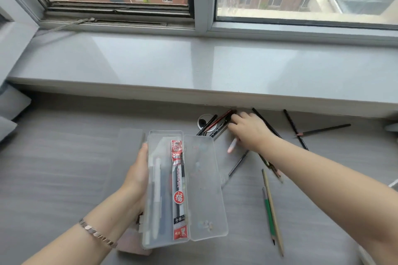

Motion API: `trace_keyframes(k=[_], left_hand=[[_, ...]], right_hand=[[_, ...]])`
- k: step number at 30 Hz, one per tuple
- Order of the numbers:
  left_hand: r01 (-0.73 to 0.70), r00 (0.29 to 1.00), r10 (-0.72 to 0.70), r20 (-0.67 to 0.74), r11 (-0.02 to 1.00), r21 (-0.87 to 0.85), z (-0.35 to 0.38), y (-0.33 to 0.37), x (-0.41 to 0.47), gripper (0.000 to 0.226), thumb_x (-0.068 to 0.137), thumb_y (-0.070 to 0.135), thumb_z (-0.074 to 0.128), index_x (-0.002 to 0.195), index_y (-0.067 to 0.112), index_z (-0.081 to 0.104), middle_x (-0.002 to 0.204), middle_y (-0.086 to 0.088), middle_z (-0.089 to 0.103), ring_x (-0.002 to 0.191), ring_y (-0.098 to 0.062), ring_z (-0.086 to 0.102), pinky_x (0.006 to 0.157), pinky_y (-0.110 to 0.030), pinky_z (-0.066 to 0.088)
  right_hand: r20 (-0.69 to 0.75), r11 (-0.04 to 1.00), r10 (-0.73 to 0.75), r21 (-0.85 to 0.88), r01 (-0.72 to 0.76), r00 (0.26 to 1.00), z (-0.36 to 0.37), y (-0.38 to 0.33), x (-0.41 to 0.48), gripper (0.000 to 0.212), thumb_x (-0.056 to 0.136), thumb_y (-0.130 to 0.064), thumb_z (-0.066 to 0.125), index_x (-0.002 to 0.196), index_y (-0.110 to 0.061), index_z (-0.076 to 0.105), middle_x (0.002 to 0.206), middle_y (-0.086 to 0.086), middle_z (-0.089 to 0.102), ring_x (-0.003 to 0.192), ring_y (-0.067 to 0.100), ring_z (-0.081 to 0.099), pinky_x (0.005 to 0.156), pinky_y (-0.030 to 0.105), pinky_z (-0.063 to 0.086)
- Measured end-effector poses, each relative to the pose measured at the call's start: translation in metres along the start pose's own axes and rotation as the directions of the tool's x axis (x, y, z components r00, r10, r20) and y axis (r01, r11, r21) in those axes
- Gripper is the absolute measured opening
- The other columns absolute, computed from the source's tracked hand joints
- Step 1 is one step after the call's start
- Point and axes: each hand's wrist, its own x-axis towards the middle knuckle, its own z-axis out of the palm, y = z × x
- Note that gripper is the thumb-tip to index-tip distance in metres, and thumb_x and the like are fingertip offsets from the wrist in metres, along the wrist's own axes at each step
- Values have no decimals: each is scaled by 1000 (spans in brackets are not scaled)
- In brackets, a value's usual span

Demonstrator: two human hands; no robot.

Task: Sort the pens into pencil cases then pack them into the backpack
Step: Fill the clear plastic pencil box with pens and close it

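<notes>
left hand [137, 170]: grips the case [204, 200] by its long left side, thumb up along the rim and fingers hidden underneath; a bracelet [97, 232] sits on the wrist.
case: clear plastic, lid swung open flat toward the right hand, held just above the desk [64, 168] between the two forearms.
in the case: a red-and-white refill pack [178, 189] lies lengthwise on the side away from the left hand; a white pen [157, 189] and some darker pens lie nearer the left palm.
under the case: a pink thing [131, 245] shows by the left wrist; what it is I cannot tell.
right hand [249, 131]: reached forward, palm down, fingertips on a bunch of pens [215, 123] at the foot of the sill [193, 66]; whether the fingers grip any of them cannot be told.
pink pen [232, 146]: sticks out from beneath the right palm on the thumb side, blurred.
grommet [202, 119]: round, just beyond the bunch, partly covered by it.
grey pen [237, 165]: on the desk between the open lid and the right forearm.
green pencil [269, 217] and tan pencil [273, 213]: side by side, just below the right forearm.
black pens [295, 129]: lying crossed beyond the right forearm, on its outer side.
</notes>
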Motion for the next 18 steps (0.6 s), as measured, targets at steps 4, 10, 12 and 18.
trace_keyframes(k=[4,10,12,18], left_hand=[[-12,1000,12,5,1000,-22,-16,1,6,64,73,73,45,89,17,70,85,-13,72,77,-33,67,85,-48,51],[23,1000,-21,22,997,-69,-28,-2,4,59,81,67,43,78,15,70,74,-14,69,65,-32,65,70,-40,52],[11,998,-6,57,996,-94,-29,-3,1,57,82,65,43,73,15,69,69,-13,68,61,-30,64,65,-37,51],[34,998,-27,58,991,-129,-34,-12,-4,54,86,61,43,74,13,66,63,-12,67,54,-28,63,62,-35,51]], right_hand=[[-33,989,67,134,-62,997,-7,-2,-4,24,77,-23,66,92,-7,56,93,10,59,82,29,59,64,33,41],[95,992,44,111,-54,994,0,-23,17,25,92,-11,43,116,-11,45,123,12,41,93,31,59,61,36,38],[122,999,13,41,-19,992,-3,-27,20,26,91,-8,42,117,-9,47,125,13,41,98,31,58,63,36,40],[129,996,-70,-47,77,989,-9,-28,-1,21,89,-7,46,109,-11,53,114,6,53,102,25,57,64,31,36]])
